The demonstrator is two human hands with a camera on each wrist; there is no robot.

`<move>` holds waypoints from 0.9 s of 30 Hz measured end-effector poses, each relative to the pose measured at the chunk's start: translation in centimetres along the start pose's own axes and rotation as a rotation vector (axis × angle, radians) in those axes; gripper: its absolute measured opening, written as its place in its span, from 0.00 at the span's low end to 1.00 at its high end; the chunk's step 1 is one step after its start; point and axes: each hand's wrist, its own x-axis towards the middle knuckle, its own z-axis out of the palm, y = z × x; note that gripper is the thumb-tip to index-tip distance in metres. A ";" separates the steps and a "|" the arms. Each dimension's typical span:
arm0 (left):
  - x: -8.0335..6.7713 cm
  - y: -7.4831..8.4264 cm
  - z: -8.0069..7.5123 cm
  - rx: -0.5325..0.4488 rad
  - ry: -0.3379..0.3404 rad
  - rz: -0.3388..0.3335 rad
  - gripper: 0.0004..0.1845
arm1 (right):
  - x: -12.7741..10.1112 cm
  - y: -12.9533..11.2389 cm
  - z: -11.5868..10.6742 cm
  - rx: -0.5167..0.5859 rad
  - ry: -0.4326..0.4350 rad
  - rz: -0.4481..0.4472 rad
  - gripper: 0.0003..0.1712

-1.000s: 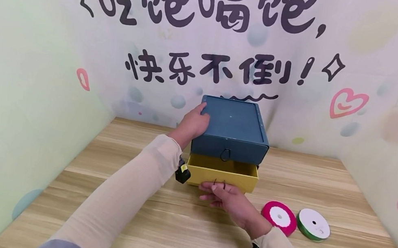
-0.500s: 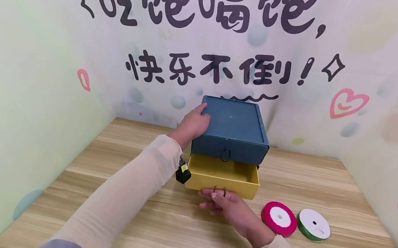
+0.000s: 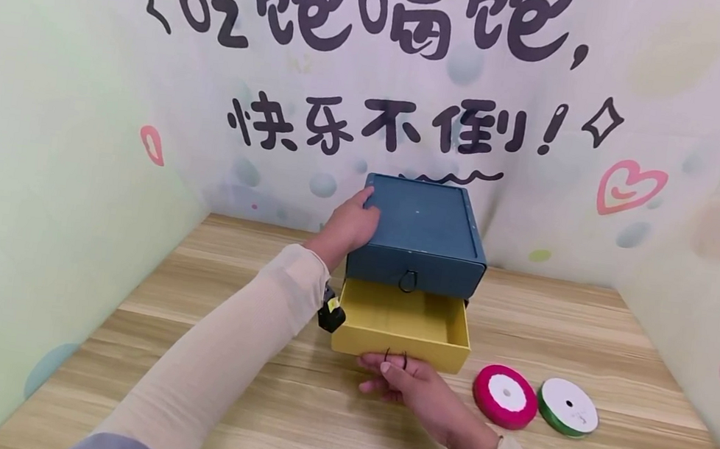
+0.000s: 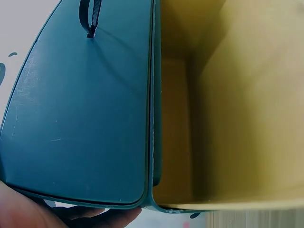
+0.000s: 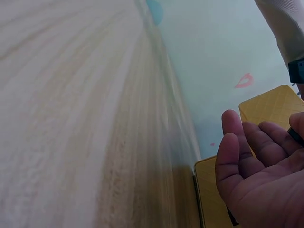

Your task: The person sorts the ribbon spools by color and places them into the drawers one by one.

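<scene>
A small chest of drawers [image 3: 430, 221] with a blue top stands against the back wall. Below its blue upper drawer, a yellow drawer [image 3: 353, 341] is pulled well out and shows a bare inside. My left hand [image 3: 352, 222] lies against the chest's left side, thumb over the top edge. In the left wrist view, its fingers [image 4: 107, 217] extend along that side. My right hand [image 3: 436, 405] pinches the black pull loop [image 3: 405, 363] on the yellow drawer's front between thumb and forefinger, palm up. Its other fingers [image 5: 228, 152] are loosely bent.
To the right on the wooden table [image 3: 587, 339] lie a magenta ribbon spool [image 3: 518, 413] and a white-sided green ribbon spool [image 3: 569, 405]. Another yellow front [image 5: 209, 183] sits lower on the chest. Printed walls [image 3: 46, 107] enclose the back and sides.
The yellow drawer has slid further out toward me, with my right hand drawing back on its loop. My left hand has stayed on the chest.
</scene>
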 end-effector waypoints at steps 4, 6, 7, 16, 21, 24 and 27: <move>0.0 0.0 0.0 0.007 0.002 0.004 0.30 | -0.1 0.2 0.0 -0.005 0.001 0.015 0.23; 0.1 0.0 0.1 0.006 0.003 0.001 0.30 | -0.2 0.2 0.1 -0.004 0.000 0.017 0.24; 0.1 0.0 0.1 0.005 0.004 0.000 0.30 | -0.3 0.2 0.1 -0.006 -0.003 0.014 0.24; 0.1 0.1 0.1 0.002 0.007 -0.001 0.30 | -0.7 0.5 0.4 -0.012 -0.005 0.001 0.23; 0.1 0.2 0.1 -0.001 0.003 -0.002 0.30 | -1.1 0.6 0.6 -0.037 -0.008 -0.026 0.23; 0.0 0.2 0.1 -0.001 0.002 -0.008 0.30 | -1.3 0.7 0.8 -0.044 -0.013 -0.049 0.23; -0.1 0.1 0.1 -0.004 0.004 -0.009 0.30 | -1.5 0.8 1.0 -0.031 -0.014 -0.060 0.23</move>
